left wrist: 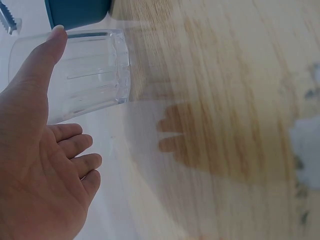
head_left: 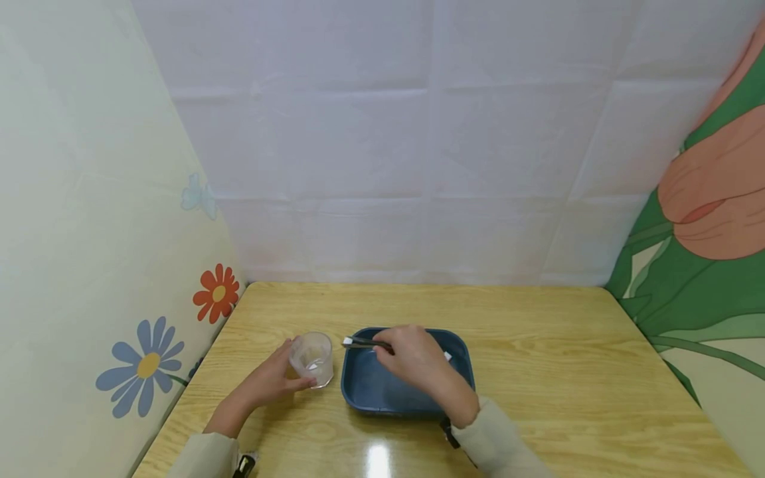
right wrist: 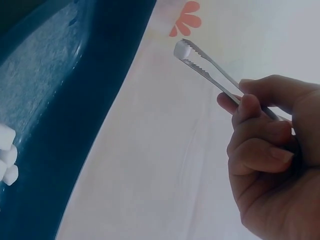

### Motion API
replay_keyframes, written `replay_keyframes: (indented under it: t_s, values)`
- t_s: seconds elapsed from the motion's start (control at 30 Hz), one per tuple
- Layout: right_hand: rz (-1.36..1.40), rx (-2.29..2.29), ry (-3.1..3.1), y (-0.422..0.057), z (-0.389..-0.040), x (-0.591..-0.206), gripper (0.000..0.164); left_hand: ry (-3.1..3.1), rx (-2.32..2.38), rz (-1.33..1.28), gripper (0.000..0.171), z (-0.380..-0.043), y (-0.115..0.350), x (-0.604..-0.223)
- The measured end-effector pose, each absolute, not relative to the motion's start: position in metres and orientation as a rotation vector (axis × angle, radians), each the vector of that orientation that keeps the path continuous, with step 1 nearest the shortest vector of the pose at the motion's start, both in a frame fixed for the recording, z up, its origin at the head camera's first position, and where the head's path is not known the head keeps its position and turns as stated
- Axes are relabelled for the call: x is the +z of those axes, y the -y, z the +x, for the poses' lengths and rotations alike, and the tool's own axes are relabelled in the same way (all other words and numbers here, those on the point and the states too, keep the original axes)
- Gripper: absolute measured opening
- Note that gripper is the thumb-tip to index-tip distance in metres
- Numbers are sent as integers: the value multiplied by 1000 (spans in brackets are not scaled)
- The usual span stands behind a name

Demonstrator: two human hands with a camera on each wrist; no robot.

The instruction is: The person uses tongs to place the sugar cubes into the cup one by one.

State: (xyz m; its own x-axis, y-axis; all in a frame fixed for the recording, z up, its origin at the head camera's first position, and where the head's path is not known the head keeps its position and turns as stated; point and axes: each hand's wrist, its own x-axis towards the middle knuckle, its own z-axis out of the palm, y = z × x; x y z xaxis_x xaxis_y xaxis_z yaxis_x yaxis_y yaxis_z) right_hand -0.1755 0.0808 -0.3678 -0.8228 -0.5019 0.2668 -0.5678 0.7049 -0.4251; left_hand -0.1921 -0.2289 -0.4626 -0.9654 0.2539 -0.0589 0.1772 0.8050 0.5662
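My left hand [head_left: 276, 378] grips a clear drinking glass [head_left: 319, 362] by its side on the wooden table, with the thumb [left wrist: 42, 57] lying along its wall. A small whitish patch shows at the bottom of the glass in the head view. My right hand [head_left: 415, 355] holds slim metal tongs [right wrist: 210, 75] with serrated tips, which pinch a small white cube [right wrist: 182, 50]. The tongs reach over the left rim of a dark blue tray [head_left: 382, 392], pointing toward the glass. Several white pieces [right wrist: 7, 155] lie inside the tray, mostly behind my right hand in the head view.
The tray stands just right of the glass on the light wooden table [head_left: 556, 358]. A white cloth [head_left: 388, 166] hangs behind the table, and flower-printed sheets [head_left: 78, 232] flank it on both sides.
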Motion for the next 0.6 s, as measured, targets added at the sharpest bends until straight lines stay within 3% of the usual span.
replay_keyframes:
  t_s: [0.6]
  values:
    - [884, 805, 2819, -66, -176, -365, 19, -2850, 886, 350, 109, -193, 229, -463]
